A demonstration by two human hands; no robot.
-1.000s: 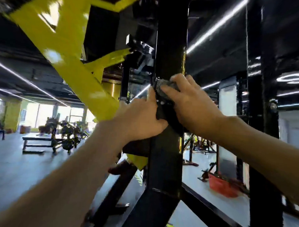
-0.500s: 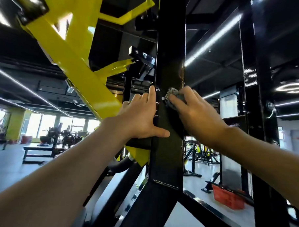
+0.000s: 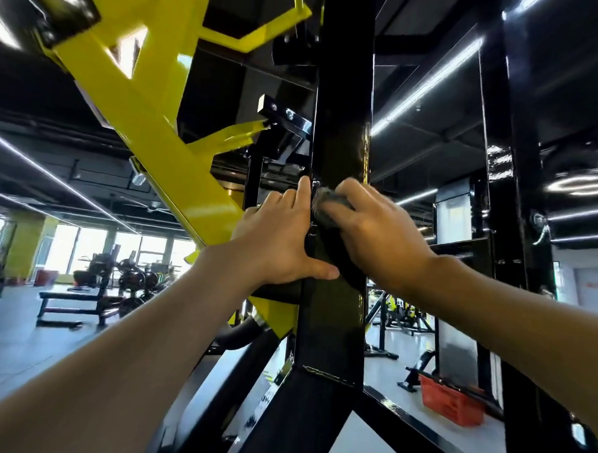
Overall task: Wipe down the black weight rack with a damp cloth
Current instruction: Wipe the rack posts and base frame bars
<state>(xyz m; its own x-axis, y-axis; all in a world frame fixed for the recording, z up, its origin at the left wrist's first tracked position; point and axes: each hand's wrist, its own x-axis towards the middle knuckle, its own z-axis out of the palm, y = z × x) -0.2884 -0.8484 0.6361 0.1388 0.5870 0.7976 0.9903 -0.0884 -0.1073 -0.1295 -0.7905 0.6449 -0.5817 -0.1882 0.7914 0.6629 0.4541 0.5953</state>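
Mid-frame, the right hand (image 3: 376, 229) bunches the limp-looking cloth (image 3: 326, 200) against the rigid black rack upright (image 3: 341, 125), while the left hand (image 3: 276, 246) braces flat.

**Item 1. Weight rack** (image 3: 343, 91): glossy black steel frame of square-section tube. Its central upright (image 3: 331, 313) stands vertical at mid-view, with a weld seam near the foot, where a diagonal brace (image 3: 429, 434) runs down to the right. Small bolts dot the upright's left edge at mid-height. The paint mirrors the ceiling lights.

**Item 2. Cloth** (image 3: 326, 202): small, dark grey, bunched (blurred, so the weave cannot be told). It is pressed to the upright's front face at mid-height, mostly covered by the right hand (image 3: 376, 229), with only its upper left edge showing.
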